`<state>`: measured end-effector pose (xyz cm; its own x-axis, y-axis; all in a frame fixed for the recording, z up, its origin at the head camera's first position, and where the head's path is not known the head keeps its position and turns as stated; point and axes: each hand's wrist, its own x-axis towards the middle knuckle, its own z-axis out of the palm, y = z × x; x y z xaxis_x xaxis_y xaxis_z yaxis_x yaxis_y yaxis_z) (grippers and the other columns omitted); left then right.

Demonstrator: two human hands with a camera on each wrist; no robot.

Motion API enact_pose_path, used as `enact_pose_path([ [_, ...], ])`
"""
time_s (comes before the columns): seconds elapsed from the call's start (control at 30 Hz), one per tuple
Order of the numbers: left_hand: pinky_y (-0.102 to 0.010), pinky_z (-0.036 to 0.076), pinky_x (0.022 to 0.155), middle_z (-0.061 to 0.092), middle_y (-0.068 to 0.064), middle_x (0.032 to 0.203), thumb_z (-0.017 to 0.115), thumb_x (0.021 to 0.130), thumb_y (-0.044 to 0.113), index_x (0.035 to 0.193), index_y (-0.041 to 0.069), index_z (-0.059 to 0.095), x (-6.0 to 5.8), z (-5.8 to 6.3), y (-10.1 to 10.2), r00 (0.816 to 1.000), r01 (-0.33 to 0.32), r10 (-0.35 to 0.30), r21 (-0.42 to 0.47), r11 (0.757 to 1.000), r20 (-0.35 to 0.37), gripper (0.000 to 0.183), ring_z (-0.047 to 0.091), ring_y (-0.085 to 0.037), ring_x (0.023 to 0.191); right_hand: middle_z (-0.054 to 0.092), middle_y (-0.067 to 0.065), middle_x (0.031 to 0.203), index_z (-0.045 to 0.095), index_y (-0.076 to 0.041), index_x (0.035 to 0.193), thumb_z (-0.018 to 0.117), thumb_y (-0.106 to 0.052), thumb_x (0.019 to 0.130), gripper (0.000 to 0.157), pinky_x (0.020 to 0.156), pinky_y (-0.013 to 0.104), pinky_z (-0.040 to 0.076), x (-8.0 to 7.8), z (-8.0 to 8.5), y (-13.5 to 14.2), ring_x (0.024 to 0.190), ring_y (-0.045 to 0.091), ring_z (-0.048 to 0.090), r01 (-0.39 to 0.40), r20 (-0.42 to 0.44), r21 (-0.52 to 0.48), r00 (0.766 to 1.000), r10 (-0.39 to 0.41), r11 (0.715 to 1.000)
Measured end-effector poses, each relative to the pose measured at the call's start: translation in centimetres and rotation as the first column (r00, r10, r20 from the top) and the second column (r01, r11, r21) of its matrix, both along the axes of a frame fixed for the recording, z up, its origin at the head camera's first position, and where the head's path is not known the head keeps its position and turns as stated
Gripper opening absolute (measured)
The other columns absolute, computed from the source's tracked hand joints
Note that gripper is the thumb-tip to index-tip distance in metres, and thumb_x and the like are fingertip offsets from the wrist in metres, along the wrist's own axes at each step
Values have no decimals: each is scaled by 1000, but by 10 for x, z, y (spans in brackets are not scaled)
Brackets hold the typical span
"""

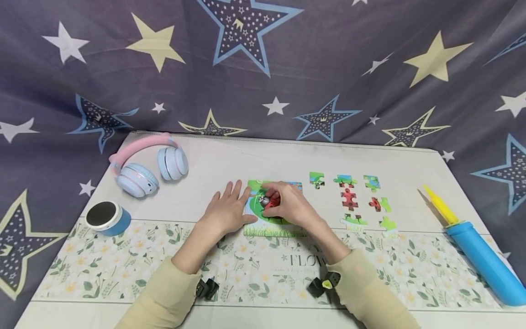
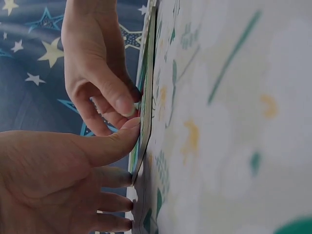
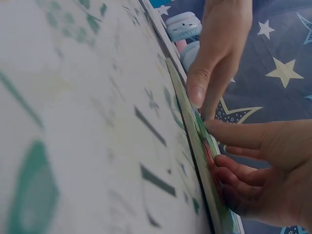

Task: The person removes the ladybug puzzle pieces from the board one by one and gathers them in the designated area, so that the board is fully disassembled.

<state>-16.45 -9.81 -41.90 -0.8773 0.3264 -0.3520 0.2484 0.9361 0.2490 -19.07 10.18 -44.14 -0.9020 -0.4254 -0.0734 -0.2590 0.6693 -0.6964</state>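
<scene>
A jigsaw puzzle [image 1: 274, 230] with a ladybug on a leaf lies in a flat board in front of me. My left hand [image 1: 226, 211] rests beside its left edge, fingers spread on the table and thumb at the board's lower left. Over the puzzle's middle, my right hand [image 1: 293, 204] bends its fingers, thumb and forefinger apart around the ladybug. The right wrist view shows the right fingertips [image 3: 225, 163] at the red part of the puzzle. The right palm and fingers hide the puzzle's right middle.
Several loose puzzle pieces [image 1: 349, 198] lie right of the board. Pink and blue headphones [image 1: 137, 179] and a blue-and-white round container with a dark top [image 1: 108, 218] stand at left. A blue pump with a yellow nozzle [image 1: 481, 256] lies far right. A star-patterned curtain [image 1: 250, 96] hangs behind.
</scene>
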Motion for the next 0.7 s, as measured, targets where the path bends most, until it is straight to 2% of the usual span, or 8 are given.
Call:
enact_pose_path([
  [0.2,-63,18,129,9,-21,173,61,101,47,165,8,23,0,1,1,1000,-5,5,-6,1000,9,84,8,-41,162,74,4,107,68,-8,135,89,-15,81,59,88,39,60,6,0,-5,100,21,69,28,-31,47,999,-27,998],
  [0.37,-63,19,128,10,-21,173,61,101,48,165,8,23,0,1,1,1000,-3,3,-13,1000,8,84,8,-41,162,73,5,109,71,-9,133,89,-13,81,55,89,40,58,8,0,-6,103,21,64,31,-40,54,999,-29,998],
  [0.57,-64,21,127,12,-21,173,62,101,48,165,9,24,-1,1,1,1000,8,-8,-35,999,-2,84,11,-41,161,70,3,104,74,-15,129,87,-14,83,48,74,32,49,7,-2,-6,93,17,56,6,-44,75,999,-2,997],
  [0.7,-65,22,127,12,-20,173,62,101,49,165,10,24,-2,2,1,1000,11,-11,-41,999,-3,84,11,-41,161,66,3,100,75,-16,127,86,-14,84,44,71,30,44,6,-2,-4,87,17,51,-15,-58,71,998,19,997],
])
